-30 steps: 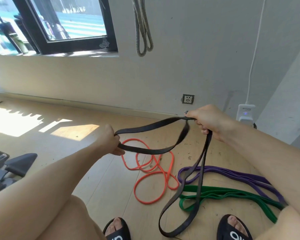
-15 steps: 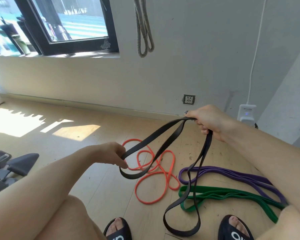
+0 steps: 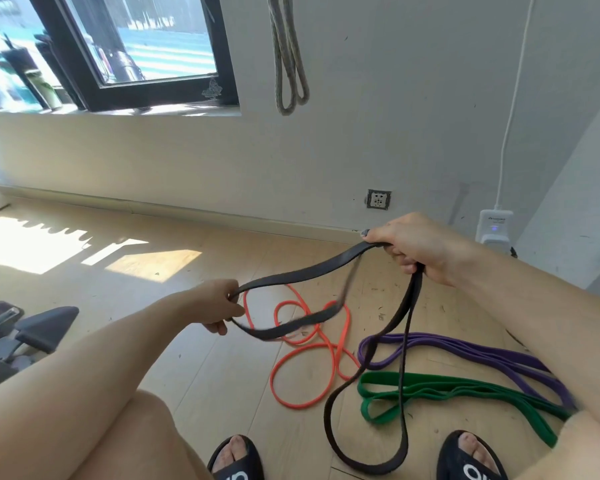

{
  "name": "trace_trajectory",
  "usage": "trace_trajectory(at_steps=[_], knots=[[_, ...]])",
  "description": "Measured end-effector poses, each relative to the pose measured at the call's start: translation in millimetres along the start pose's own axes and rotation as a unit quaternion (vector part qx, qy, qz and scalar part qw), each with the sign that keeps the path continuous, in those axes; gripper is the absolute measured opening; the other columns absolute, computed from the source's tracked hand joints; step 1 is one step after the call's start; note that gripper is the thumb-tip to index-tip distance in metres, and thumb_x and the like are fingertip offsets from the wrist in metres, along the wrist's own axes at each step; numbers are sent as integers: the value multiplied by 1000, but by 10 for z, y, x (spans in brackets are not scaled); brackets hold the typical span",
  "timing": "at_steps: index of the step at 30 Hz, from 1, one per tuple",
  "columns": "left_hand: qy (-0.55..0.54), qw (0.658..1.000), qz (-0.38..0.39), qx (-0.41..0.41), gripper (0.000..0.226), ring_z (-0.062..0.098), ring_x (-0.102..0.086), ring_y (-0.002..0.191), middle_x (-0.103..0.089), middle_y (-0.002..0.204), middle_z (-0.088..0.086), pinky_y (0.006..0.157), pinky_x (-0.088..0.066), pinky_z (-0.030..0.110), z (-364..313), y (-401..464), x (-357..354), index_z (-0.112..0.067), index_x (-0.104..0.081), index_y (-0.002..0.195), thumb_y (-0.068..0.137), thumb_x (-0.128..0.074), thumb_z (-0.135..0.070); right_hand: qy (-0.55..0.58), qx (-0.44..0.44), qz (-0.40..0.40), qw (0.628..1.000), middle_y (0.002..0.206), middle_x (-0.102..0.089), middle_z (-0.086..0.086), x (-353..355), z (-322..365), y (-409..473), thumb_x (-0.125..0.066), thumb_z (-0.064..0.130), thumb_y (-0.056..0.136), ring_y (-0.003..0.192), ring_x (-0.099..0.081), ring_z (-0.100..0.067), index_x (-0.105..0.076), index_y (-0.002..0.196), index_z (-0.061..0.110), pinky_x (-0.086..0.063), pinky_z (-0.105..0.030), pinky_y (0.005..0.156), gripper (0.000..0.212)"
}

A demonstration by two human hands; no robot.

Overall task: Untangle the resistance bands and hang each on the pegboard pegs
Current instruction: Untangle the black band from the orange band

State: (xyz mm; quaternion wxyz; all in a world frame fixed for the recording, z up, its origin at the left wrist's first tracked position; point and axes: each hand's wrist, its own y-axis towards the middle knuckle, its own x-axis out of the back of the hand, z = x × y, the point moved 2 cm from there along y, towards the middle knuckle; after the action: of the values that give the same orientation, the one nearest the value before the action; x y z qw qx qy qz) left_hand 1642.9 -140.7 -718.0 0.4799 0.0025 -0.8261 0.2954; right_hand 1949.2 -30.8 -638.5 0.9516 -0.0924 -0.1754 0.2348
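Observation:
A long black band (image 3: pixel 302 277) stretches between both hands above the floor. My left hand (image 3: pixel 219 304) grips one looped end of it. My right hand (image 3: pixel 409 244) grips the band higher up, and a long loop hangs from it down to the floor between my feet. On the wooden floor lie an orange band (image 3: pixel 303 358) in coils, a purple band (image 3: pixel 465 351) and a green band (image 3: pixel 440 393). A grey band (image 3: pixel 289 57) hangs on the wall above. No pegboard or pegs are in sight.
A black-framed window (image 3: pixel 136 53) is at upper left. A wall socket (image 3: pixel 379 199) and a white plugged-in device (image 3: pixel 494 228) with a cable sit low on the wall. Dark exercise equipment (image 3: pixel 25 330) stands at left. My sandalled feet (image 3: pixel 238 459) are at the bottom.
My left hand dipped with the black band's end, then rose slightly and moved right. The loop between the hands sagged and swung. The right hand stayed nearly still.

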Motion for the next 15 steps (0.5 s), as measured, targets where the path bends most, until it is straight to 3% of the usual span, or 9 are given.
trace_trajectory(at_steps=[3, 5, 7, 8, 11, 13, 15], knots=[[35, 996, 77, 11, 26, 18, -70, 83, -67, 102, 6, 65, -57, 24, -11, -47, -28, -18, -54, 108, 93, -74, -26, -20, 17, 57, 998, 51, -35, 4, -112, 80, -74, -69, 25, 96, 42, -25, -10, -60, 82, 12, -21, -22, 39, 21], [107, 986, 131, 2, 58, 19, -64, 102, -64, 123, 5, 81, -54, 26, -69, -98, -65, -21, -48, 133, 88, -79, -37, -27, 28, 88, 995, 51, -35, 4, -209, 130, -113, -69, 26, 97, 42, -25, -10, -61, 81, 12, -21, -22, 39, 23], [133, 983, 119, -50, 82, 22, -56, 122, -53, 144, 5, 98, -49, 31, -191, -130, -92, -27, -35, 149, 84, -82, -41, -43, 42, 118, 991, 50, -36, 4, -329, 157, -130, -70, 28, 96, 42, -25, -11, -63, 83, 10, -21, -23, 39, 24], [95, 986, 103, -88, 86, 22, -52, 129, -49, 148, 3, 105, -48, 34, -284, -151, -93, -32, -33, 151, 82, -83, -41, -59, 51, 128, 989, 51, -39, 4, -391, 160, -132, -70, 31, 96, 43, -26, -11, -64, 84, 8, -22, -24, 39, 26], [-39, 970, 70, -231, 76, 10, -50, 133, -51, 144, -12, 113, -42, 35, -664, -308, -77, -50, -41, 142, 80, -84, -45, -111, 69, 140, 981, 54, -44, 3, -547, 151, -129, -70, 40, 95, 45, -31, -13, -69, 87, 6, -26, -25, 41, 35], [-104, 947, 48, -300, 55, 4, -56, 128, -62, 134, -16, 114, -42, 33, -886, -420, -81, -42, -55, 134, 86, -80, -39, -131, 75, 143, 978, 56, -45, 0, -602, 153, -125, -66, 43, 97, 46, -33, -14, -71, 91, 4, -28, -25, 40, 39], [-142, 935, 29, -325, 30, 9, -65, 118, -72, 119, -10, 111, -48, 39, -1012, -489, -77, -30, -66, 122, 93, -73, -27, -134, 82, 137, 978, 56, -46, -2, -611, 159, -115, -63, 45, 99, 45, -34, -15, -69, 95, -1, -29, -24, 40, 47]])
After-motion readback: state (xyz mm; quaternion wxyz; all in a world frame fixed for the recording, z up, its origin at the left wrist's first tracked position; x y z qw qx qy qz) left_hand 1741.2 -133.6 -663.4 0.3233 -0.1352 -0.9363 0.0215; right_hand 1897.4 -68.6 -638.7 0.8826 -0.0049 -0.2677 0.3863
